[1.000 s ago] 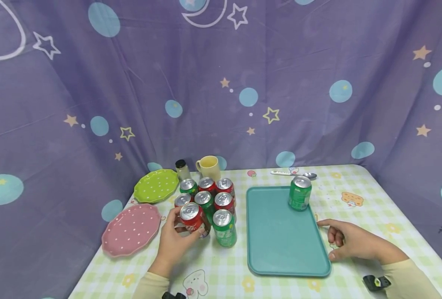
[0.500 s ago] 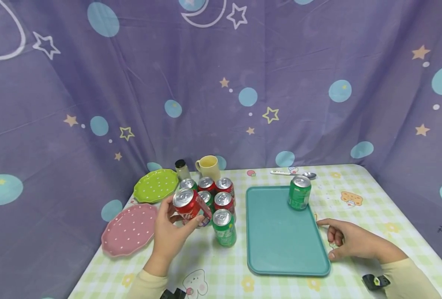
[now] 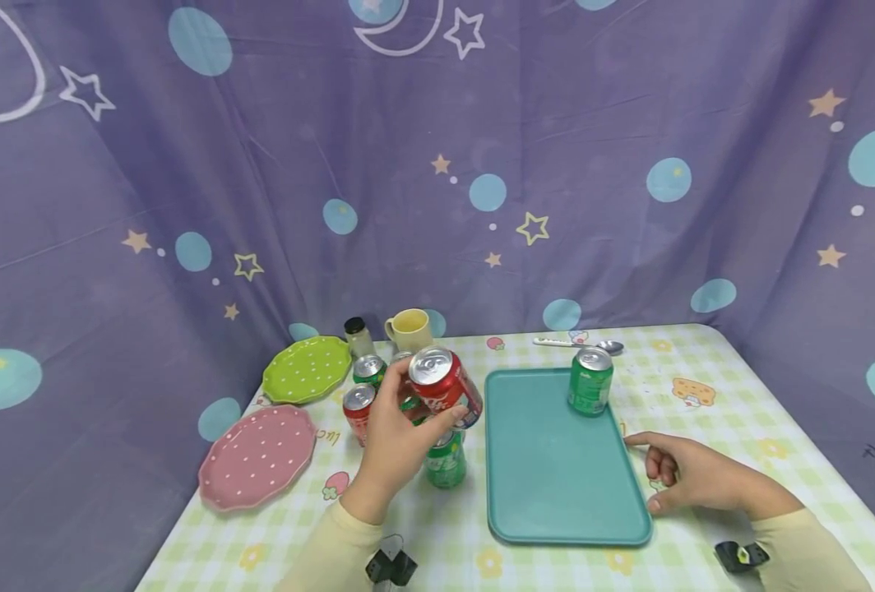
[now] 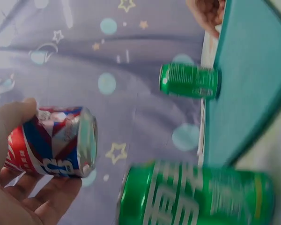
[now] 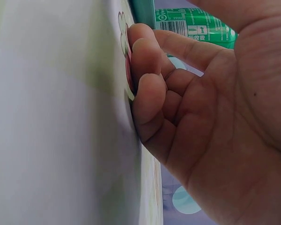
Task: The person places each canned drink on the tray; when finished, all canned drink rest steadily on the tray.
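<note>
Raised over the group of cans, a red soda can [image 3: 446,386] is gripped between the thumb and fingers of my left hand [image 3: 396,440]. In the left wrist view the soda can [image 4: 51,143] lies across the fingers, its end uncovered. Below it stands a green can [image 3: 446,465], partly hidden by the hand. A red can [image 3: 359,411] and another green can [image 3: 368,370] are to its left; other cans are largely covered. My right hand [image 3: 692,475] rests on the table beside a teal tray [image 3: 563,485], index finger and thumb at its right edge, other fingers loosely curled around nothing.
A green can [image 3: 590,382] stands on the tray's far right corner. Behind it lies a spoon [image 3: 578,344]. A pink plate [image 3: 260,456] and a lime-green plate [image 3: 307,370] are at the left. A yellow mug [image 3: 411,331] and a black-capped jar [image 3: 359,335] stand at the back.
My left hand has lifted the red can from among the others and carried it up and to the right, towards the tray. The right hand stays in place.
</note>
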Motion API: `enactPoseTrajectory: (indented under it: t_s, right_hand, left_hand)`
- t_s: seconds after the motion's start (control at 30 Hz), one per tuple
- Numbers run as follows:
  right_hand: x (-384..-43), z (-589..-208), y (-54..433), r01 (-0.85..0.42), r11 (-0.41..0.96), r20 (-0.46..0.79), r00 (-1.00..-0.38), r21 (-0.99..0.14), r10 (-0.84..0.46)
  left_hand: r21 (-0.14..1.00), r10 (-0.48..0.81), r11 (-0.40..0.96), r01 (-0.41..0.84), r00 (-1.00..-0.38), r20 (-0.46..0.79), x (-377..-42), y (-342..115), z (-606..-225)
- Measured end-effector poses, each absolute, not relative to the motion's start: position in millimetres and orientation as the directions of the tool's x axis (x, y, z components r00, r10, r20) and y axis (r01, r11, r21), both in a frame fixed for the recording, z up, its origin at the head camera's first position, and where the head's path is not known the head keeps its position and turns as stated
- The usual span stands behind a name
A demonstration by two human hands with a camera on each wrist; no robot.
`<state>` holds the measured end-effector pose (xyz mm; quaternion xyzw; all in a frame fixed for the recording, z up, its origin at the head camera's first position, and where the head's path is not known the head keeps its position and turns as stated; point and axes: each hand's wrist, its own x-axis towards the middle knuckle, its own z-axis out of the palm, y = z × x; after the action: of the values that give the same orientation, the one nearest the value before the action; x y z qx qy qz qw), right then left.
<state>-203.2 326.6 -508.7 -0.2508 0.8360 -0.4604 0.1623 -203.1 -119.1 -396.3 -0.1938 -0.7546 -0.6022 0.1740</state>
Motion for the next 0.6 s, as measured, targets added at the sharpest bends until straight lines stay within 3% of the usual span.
enactPoseTrajectory:
  t_s: [0.27, 0.6]
  right_hand:
    - [-203, -508, 326, -0.277, 0.463, -0.034, -0.829, -0.842, -0.558]
    - [-204, -509, 326, -0.261, 0.472, -0.049, -0.834, -0.842, -0.549]
  left_hand:
    - [0.886, 0.126, 0.116, 0.448, -0.892, 0.435, -210, -70, -402]
    - [0.927, 0.146, 0.124, 0.355, -0.930, 0.336, -220, -15, -427]
